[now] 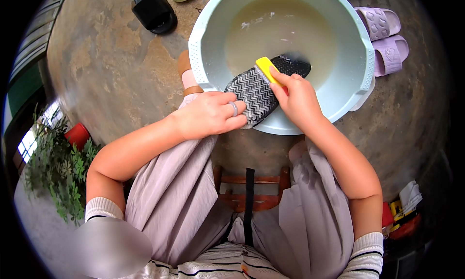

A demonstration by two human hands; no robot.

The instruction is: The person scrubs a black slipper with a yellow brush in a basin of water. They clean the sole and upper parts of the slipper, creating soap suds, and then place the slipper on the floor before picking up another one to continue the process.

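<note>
A black shoe or slipper (254, 96) lies tilted over the near rim of a pale blue basin (207, 51), its zigzag-patterned sole facing up. My left hand (208, 114), with a ring on one finger, is closed around the near end of the shoe. Between the fingers and thumb of my right hand (299, 100) is a small yellow scrubbing brush (265, 67), its pale bristles against the middle of the sole. The shoe's far end reaches to the cloudy, brownish water (286, 29) in the basin.
A black slide sandal (154, 11) lies left of the basin, and lilac slippers (385, 54) lie on its right. My knees flank the basin's near side, with a wooden stool (252, 200) under me. A leafy plant (60, 167) stands at left; a red pot (77, 135) is beside it.
</note>
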